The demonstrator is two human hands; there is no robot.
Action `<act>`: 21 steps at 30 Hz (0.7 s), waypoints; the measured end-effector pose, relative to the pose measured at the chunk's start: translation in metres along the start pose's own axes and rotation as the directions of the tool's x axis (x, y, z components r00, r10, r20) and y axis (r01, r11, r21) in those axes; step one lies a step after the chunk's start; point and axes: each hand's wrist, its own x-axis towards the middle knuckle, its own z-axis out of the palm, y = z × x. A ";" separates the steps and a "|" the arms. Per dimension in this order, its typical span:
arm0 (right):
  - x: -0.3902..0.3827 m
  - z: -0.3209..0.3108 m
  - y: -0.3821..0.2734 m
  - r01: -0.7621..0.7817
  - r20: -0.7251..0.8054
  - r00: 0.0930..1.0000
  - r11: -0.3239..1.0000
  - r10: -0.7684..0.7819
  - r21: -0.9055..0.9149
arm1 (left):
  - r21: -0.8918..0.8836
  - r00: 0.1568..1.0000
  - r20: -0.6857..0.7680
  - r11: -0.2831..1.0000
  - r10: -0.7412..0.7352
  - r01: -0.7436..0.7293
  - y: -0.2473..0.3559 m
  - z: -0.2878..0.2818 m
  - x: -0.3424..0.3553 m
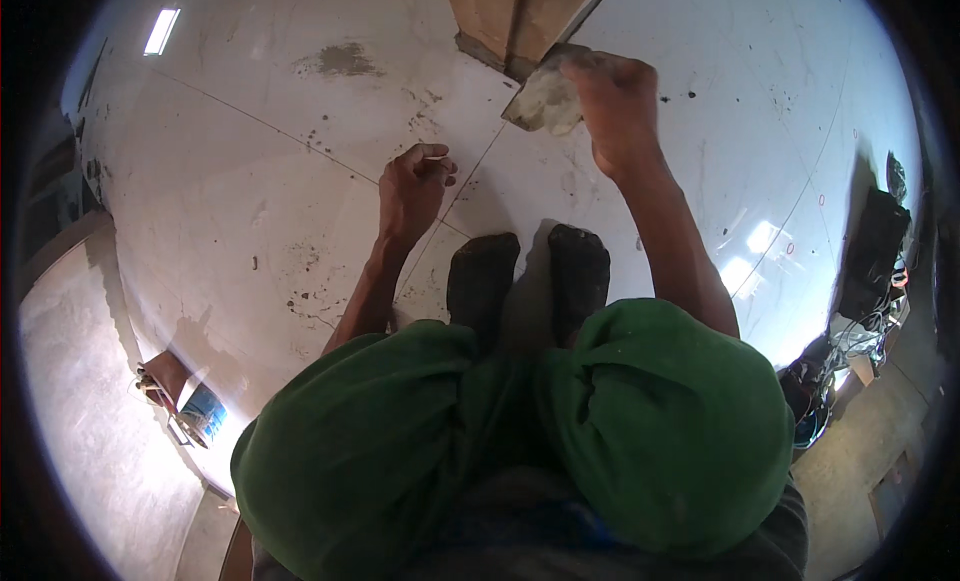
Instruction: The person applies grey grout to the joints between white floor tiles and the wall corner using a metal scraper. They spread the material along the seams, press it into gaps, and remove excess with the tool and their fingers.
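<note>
My right hand (618, 106) is closed on a crumpled, whitish-grey rag (552, 103), pressed to the floor at the foot of a brown post (512, 26). Its fingertips are partly hidden behind the bunched material. Along the rag's near left side runs a dark edge, beside a joint between floor tiles. Lower and to the left, my left hand (412, 189) hovers over the pale tiled floor (330, 211), its fingers loosely bent and apart with nothing visible in them.
My dark-covered feet (483, 281) stand between my green-clad knees. A grey smear (345, 60) and scattered crumbs mark the tiles. At right lie a black case (873, 256) and tangled cables (850, 341); at lower left stands a blue-labelled bucket (203, 416).
</note>
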 end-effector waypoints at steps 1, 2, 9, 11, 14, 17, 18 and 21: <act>0.004 0.000 0.004 0.003 -0.007 1.000 1.000 -0.003 -0.003 | -0.003 1.000 0.006 1.000 0.005 -0.005 -0.003 0.000 0.002; 0.010 -0.001 0.013 -0.028 -0.014 1.000 1.000 0.028 0.004 | -0.008 1.000 0.021 1.000 0.015 -0.015 -0.007 0.000 0.003; 0.022 -0.008 0.036 -0.058 0.024 0.998 0.996 0.060 -0.061 | 0.094 1.000 0.016 0.996 0.011 -0.013 -0.010 -0.002 -0.002; 0.013 -0.005 0.029 -0.022 0.007 1.000 0.998 0.023 -0.053 | 0.135 1.000 0.006 0.991 -0.001 0.000 -0.009 0.000 -0.002; 0.015 -0.006 0.031 0.013 -0.020 1.000 0.998 -0.015 -0.058 | 0.154 0.999 -0.005 0.987 0.042 -0.041 -0.016 0.001 -0.001; 0.024 -0.007 0.046 0.017 -0.027 0.999 0.995 -0.020 -0.094 | 0.162 0.995 -0.009 0.982 0.096 -0.093 -0.028 0.001 0.001; 0.028 -0.007 0.051 0.014 -0.019 1.000 0.992 -0.016 -0.125 | 0.185 0.996 -0.013 0.979 0.085 -0.082 -0.031 0.001 0.004; 0.011 -0.004 0.020 0.001 -0.039 0.999 0.991 -0.006 -0.132 | 0.161 0.997 -0.005 0.984 0.072 -0.071 -0.029 0.000 0.008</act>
